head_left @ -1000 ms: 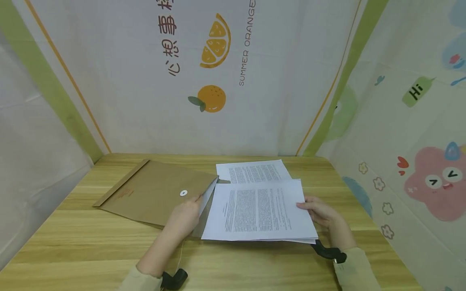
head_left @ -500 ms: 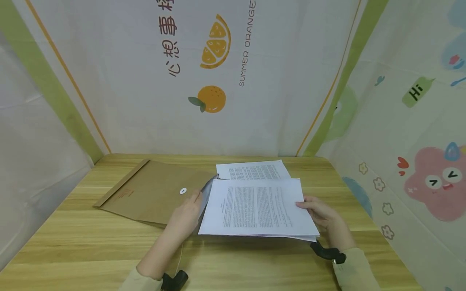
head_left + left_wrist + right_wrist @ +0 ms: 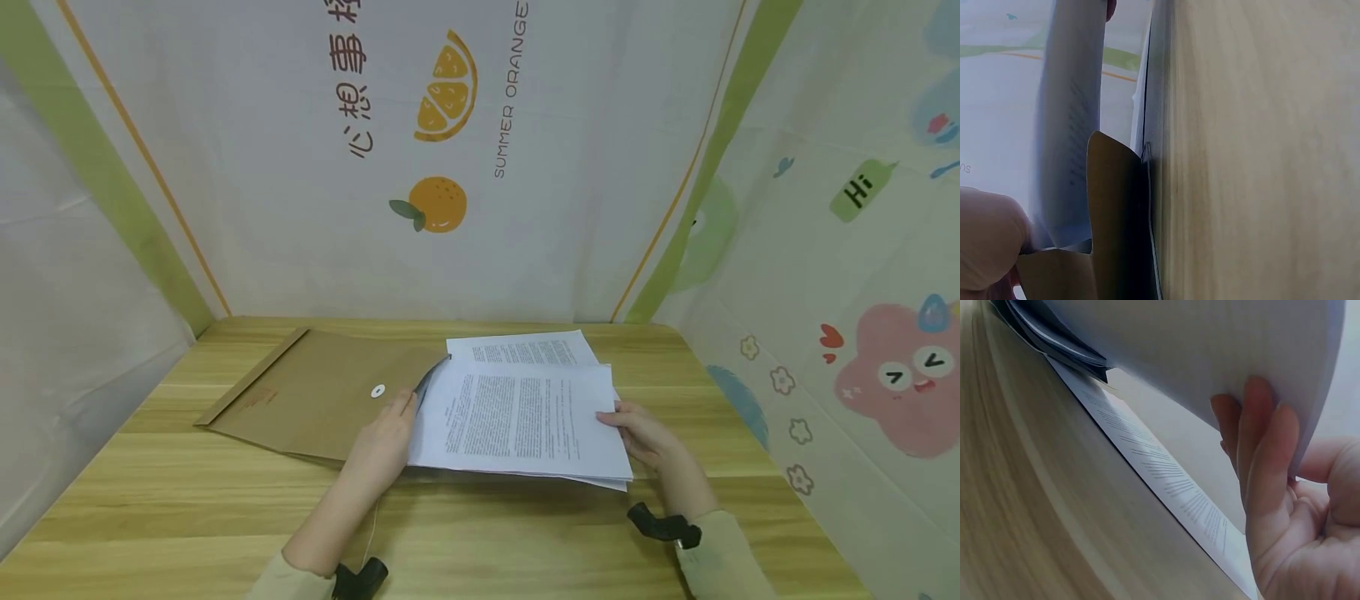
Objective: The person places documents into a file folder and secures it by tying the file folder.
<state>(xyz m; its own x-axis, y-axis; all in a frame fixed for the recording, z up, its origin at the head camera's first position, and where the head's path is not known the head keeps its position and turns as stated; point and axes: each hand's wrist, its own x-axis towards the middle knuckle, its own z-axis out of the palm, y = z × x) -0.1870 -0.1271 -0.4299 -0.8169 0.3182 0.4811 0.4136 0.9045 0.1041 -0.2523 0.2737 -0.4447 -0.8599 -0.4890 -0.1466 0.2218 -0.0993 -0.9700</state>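
Note:
A brown kraft document envelope (image 3: 330,396) with a white button lies on the left of the table. My left hand (image 3: 381,446) holds the upper layer of its right-hand mouth, lifting it. In the left wrist view the envelope's edge (image 3: 1113,212) gapes, and the papers' end (image 3: 1069,144) reaches into the gap. My right hand (image 3: 639,433) pinches a thin stack of printed papers (image 3: 517,421) by its right edge, thumb on top. Seen from the right wrist, the fingers (image 3: 1266,450) lie under the raised stack. The stack's left end is hidden at the envelope mouth.
Another printed sheet (image 3: 525,350) lies flat on the wooden table (image 3: 480,542) behind the held stack, partly covered by it. A thin string (image 3: 371,533) hangs near my left wrist. Printed cloth (image 3: 540,250) encloses the table at the back and sides.
My right hand has moved left with the papers, and their left end now goes in at the envelope mouth. My left hand has stayed at the mouth, whose edge has lifted slightly.

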